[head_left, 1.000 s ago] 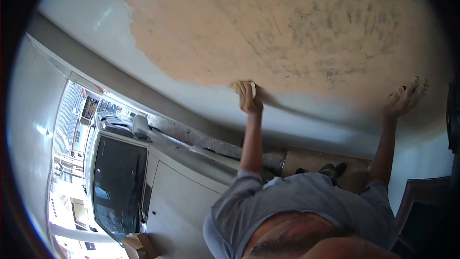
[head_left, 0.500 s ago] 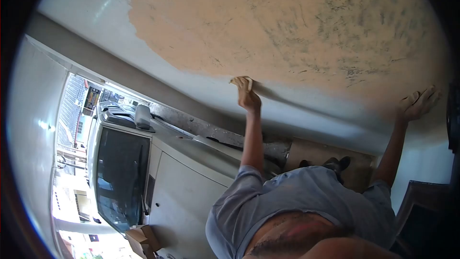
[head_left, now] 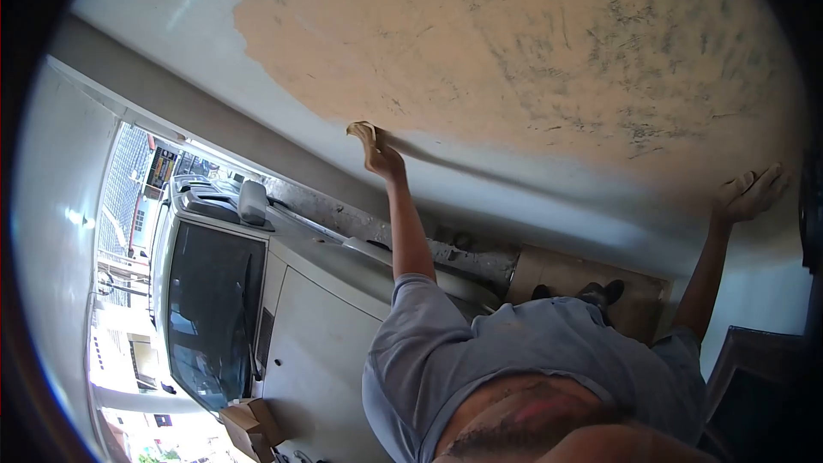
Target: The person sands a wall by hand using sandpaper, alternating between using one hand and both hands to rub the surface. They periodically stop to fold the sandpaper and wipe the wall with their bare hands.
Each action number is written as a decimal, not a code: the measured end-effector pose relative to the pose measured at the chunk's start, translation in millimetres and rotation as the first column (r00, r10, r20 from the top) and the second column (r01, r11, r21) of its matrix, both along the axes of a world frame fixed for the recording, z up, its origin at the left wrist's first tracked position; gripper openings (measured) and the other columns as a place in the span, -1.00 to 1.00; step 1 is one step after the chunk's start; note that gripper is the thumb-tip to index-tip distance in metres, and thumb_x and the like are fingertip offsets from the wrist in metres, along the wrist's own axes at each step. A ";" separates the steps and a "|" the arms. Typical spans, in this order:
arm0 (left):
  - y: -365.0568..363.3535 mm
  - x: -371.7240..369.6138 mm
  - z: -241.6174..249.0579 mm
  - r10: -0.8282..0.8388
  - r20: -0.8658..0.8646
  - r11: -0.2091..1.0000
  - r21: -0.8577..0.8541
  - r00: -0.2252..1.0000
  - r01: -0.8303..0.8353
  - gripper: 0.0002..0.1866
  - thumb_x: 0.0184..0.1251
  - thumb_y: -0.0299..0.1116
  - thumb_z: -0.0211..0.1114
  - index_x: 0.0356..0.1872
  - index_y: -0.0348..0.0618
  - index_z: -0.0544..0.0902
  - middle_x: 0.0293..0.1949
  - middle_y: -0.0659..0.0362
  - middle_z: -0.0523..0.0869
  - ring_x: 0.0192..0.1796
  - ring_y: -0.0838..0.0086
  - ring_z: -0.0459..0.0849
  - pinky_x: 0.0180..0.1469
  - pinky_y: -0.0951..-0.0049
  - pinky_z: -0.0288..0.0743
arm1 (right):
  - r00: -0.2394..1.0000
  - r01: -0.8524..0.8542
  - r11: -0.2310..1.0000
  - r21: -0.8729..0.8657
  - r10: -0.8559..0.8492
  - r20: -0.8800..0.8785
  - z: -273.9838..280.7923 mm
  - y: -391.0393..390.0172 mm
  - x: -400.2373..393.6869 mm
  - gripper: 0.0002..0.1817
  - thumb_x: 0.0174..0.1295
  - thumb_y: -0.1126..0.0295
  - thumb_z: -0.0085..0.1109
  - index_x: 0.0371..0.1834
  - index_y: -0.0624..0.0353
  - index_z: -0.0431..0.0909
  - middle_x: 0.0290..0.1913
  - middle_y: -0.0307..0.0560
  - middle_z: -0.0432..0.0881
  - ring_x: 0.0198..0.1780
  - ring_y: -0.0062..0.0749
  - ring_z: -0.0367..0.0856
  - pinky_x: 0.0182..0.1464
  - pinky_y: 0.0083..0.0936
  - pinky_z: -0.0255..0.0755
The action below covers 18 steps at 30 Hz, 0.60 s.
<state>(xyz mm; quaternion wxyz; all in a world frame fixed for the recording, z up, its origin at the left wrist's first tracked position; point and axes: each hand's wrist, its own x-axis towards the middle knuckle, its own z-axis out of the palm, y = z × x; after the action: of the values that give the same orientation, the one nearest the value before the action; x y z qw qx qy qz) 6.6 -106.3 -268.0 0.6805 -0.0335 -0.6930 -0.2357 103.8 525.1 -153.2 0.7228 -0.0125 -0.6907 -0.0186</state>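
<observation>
A pale wall (head_left: 514, 163) stretches across the top, with a large peach-beige patch (head_left: 411, 43) bearing dark scratches and smudges. My left hand (head_left: 377, 154) presses a small folded tan sheet, which looks like sandpaper (head_left: 360, 129), against the wall along the patch's lower edge. The fingers are closed over the sheet. Far to the right, my right hand (head_left: 749, 195) lies against the wall near the patch's lower right end. Its fingers are stretched out, and I see nothing held in it.
A light-coloured vehicle (head_left: 330, 291) with a dark windshield (head_left: 214, 309) stands to the left below. A cardboard box (head_left: 250, 429) is beside it. My shoes (head_left: 604, 293) are over a brown board (head_left: 549, 274). A dark framed object (head_left: 754, 377) is at the lower right.
My left hand has slid left along the wall with the sheet, and the arm has stretched out further. My right hand stays in about the same place on the wall.
</observation>
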 end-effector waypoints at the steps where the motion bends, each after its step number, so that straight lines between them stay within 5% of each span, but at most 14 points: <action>1: -4.0 0.0 20.0 -0.051 0.007 0.998 0.034 0.999 0.051 -0.66 0.36 -0.58 0.17 0.15 -0.41 0.55 0.19 -0.14 0.55 0.35 0.16 0.42 0.39 0.07 0.25 | 1.000 0.002 1.000 -0.027 -0.001 0.021 -0.3 -1.2 1.1 -0.43 0.45 0.18 -0.31 0.27 0.50 0.33 0.28 0.41 0.36 0.37 0.36 0.22 0.35 0.11 0.14; 4: -58.0 -26.3 157.3 0.249 -0.013 0.960 -0.129 0.969 -0.248 -0.67 0.43 -0.46 0.15 0.15 -0.38 0.56 0.17 -0.13 0.57 0.30 0.17 0.51 0.25 0.34 0.44 | 0.999 -0.028 0.999 -0.019 0.028 0.020 5.0 -3.3 -3.5 -0.43 0.45 0.19 -0.31 0.30 0.49 0.31 0.33 0.41 0.31 0.40 0.33 0.19 0.37 0.09 0.11; 5: -42.0 -14.5 220.8 0.118 0.091 0.993 -0.014 0.989 -0.118 -0.66 0.44 -0.41 0.14 0.14 -0.39 0.57 0.15 -0.12 0.60 0.22 0.15 0.59 0.16 0.35 0.50 | 0.999 -0.028 1.000 -0.005 0.028 0.019 5.0 -2.1 -3.0 -0.43 0.45 0.19 -0.31 0.30 0.49 0.31 0.33 0.41 0.31 0.41 0.33 0.18 0.38 0.09 0.10; 6: -37.5 -19.3 268.6 0.191 -0.035 0.977 -0.091 0.981 -0.193 -0.65 0.48 -0.28 0.06 0.09 -0.31 0.60 -0.10 -0.09 0.73 -0.16 0.14 0.75 -0.14 0.24 0.60 | 0.999 -0.028 1.000 0.009 0.028 0.017 5.0 -1.0 -2.8 -0.43 0.45 0.19 -0.31 0.30 0.49 0.30 0.33 0.40 0.30 0.41 0.34 0.18 0.38 0.08 0.09; 7: -34.4 -25.0 288.0 0.074 -0.089 0.994 -0.071 0.993 -0.081 -0.64 0.47 -0.27 0.07 0.07 -0.32 0.61 -0.13 -0.08 0.75 -0.16 0.14 0.75 -0.15 0.25 0.60 | 1.000 -0.012 1.000 0.021 0.012 0.013 5.0 0.3 -4.0 -0.43 0.45 0.18 -0.32 0.29 0.49 0.29 0.29 0.42 0.33 0.38 0.38 0.20 0.36 0.13 0.11; 9: -19.1 -24.1 273.6 -0.024 -0.125 1.000 0.001 0.992 0.024 -0.67 0.44 -0.33 0.10 0.07 -0.33 0.61 -0.08 -0.03 0.74 -0.11 0.20 0.75 -0.14 0.29 0.62 | 1.000 0.008 0.999 0.034 -0.008 0.014 3.5 2.3 -3.0 -0.42 0.46 0.18 -0.34 0.29 0.50 0.28 0.25 0.43 0.36 0.36 0.43 0.22 0.34 0.18 0.12; 10: -39.0 -35.7 224.2 0.385 -0.267 0.818 -0.346 0.884 -0.460 -0.66 0.44 -0.38 0.09 0.14 -0.29 0.58 0.06 -0.02 0.69 -0.02 0.25 0.73 -0.02 0.31 0.61 | 1.000 -0.004 1.000 0.005 0.004 0.028 1.0 1.7 -2.5 -0.42 0.45 0.18 -0.33 0.31 0.50 0.27 0.30 0.42 0.32 0.39 0.40 0.18 0.37 0.15 0.09; 11: -33.8 -34.8 154.0 0.144 0.021 0.975 -0.175 0.989 -0.138 -0.60 0.42 -0.51 0.11 0.24 -0.38 0.47 0.29 -0.13 0.47 0.33 0.15 0.47 0.33 0.20 0.35 | 1.000 -0.007 1.000 -0.017 0.007 0.027 -0.2 0.4 -3.4 -0.41 0.45 0.18 -0.33 0.32 0.49 0.27 0.32 0.42 0.30 0.40 0.39 0.16 0.38 0.14 0.07; 13: 28.1 -15.8 42.0 0.117 -0.067 0.968 -0.214 0.991 -0.129 -0.63 0.38 -0.54 0.10 0.19 -0.41 0.50 0.22 -0.16 0.53 0.36 0.09 0.42 0.38 0.13 0.30 | 1.000 -0.004 0.999 -0.053 0.006 0.024 -0.3 -1.6 -4.2 -0.41 0.45 0.18 -0.32 0.33 0.49 0.27 0.35 0.42 0.28 0.42 0.38 0.15 0.39 0.12 0.06; 15: 112.6 15.8 -66.9 -0.056 0.143 0.992 -0.107 0.988 0.072 -0.63 0.34 -0.55 0.16 0.18 -0.30 0.54 0.21 -0.21 0.52 0.36 -0.03 0.39 0.37 -0.09 0.22 | 1.000 -0.001 0.998 -0.060 0.002 0.030 -3.6 -2.6 -2.0 -0.41 0.45 0.17 -0.33 0.33 0.49 0.27 0.35 0.43 0.27 0.42 0.39 0.15 0.39 0.12 0.06; 16: 142.7 24.7 -35.9 -0.068 0.047 0.995 0.080 0.997 0.064 -0.69 0.36 -0.52 0.14 0.10 -0.28 0.60 0.18 -0.22 0.55 0.34 -0.07 0.40 0.37 -0.09 0.24 | 0.999 0.016 0.998 -0.066 -0.013 0.036 -7.7 -0.8 -2.1 -0.41 0.46 0.17 -0.33 0.33 0.49 0.27 0.36 0.43 0.26 0.42 0.39 0.14 0.39 0.11 0.06; 18: 124.1 10.5 24.6 -0.083 -0.067 0.991 -0.108 0.994 0.075 -0.70 0.42 -0.45 0.09 0.08 -0.33 0.61 0.18 -0.21 0.55 0.35 -0.09 0.39 0.37 -0.11 0.21 | 0.999 0.020 1.000 -0.015 -0.019 0.036 -2.2 5.0 -6.4 -0.41 0.46 0.17 -0.33 0.33 0.48 0.28 0.36 0.43 0.26 0.42 0.39 0.14 0.40 0.10 0.06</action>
<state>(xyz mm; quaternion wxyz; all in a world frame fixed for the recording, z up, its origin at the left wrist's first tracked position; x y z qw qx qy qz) 17.2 17.8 -243.3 0.6922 -0.1050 -0.6779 -0.2242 97.4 530.0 -155.4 0.7100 -0.0244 -0.7035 -0.0207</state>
